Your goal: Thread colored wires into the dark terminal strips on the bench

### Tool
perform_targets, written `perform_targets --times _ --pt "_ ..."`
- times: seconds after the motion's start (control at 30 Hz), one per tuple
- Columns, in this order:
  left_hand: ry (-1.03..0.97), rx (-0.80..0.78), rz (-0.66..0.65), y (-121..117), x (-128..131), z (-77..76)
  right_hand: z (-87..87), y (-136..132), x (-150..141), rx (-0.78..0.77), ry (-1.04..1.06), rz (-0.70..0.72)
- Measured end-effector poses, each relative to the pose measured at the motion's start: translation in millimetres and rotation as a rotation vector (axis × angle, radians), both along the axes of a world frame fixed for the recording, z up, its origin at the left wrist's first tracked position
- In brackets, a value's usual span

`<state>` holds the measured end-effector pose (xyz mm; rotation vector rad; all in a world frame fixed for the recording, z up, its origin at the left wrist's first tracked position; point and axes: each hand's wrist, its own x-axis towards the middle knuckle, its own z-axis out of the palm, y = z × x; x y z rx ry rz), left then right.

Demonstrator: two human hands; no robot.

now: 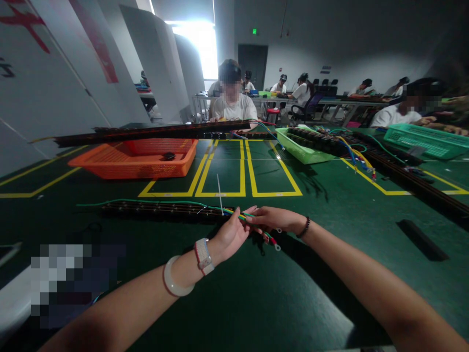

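A long black slotted strip lies crosswise on the green table, a green wire running along its top edge. Coloured wires, green, yellow and blue, leave its right end and finish in ring terminals. My left hand is closed around this wire bundle from below, thumb on top. From the right, my right hand pinches the same wires, its fingertips near the left thumb. A white cable tie stands up from the strip just left of my hands. The fingers partly hide the wires.
An orange basket stands at the back left, with a long dark strip across it. A light green basket holds black strips and wires. Farther right are a teal basket and a black piece. A person sits opposite.
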<state>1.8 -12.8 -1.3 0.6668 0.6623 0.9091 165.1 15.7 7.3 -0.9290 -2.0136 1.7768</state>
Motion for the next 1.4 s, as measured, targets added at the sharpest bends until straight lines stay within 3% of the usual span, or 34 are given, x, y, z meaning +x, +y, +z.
perform_targets --times 0.13,0.23,0.33,0.43,0.57,0.7,0.83,1.13,1.4 --pt "-0.041 -0.047 0.01 -2 1 2.4 14.2 -8 -4 0.405 -0.242 -0.084" --pt "-0.04 -0.085 0.088 -6 3 5.6 19.9 -16 -9 0.678 -0.498 -0.138" --pt "-0.027 -0.095 0.142 -10 4 7.9 18.1 -24 -16 0.954 -0.751 -0.158" --pt "-0.006 -0.105 0.154 -12 5 9.9 13.0 -30 -21 1.107 -0.865 -0.147" --pt "-0.014 -0.131 0.162 -11 5 10.8 12.1 -36 -24 1.197 -0.912 -0.151" --pt "-0.014 -0.154 0.19 -6 4 6.8 21.0 -46 -26 1.298 -0.945 -0.259" --pt "-0.014 -0.137 0.162 -3 1 2.5 27.1 -57 -30 1.396 -0.929 -0.191" --pt "0.035 -0.131 0.111 -5 3 7.0 17.4 -62 -38 1.288 -1.024 -0.197" --pt "-0.025 -0.039 0.094 -4 0 0.2 40.3 -51 -16 1.18 -0.964 -0.339"
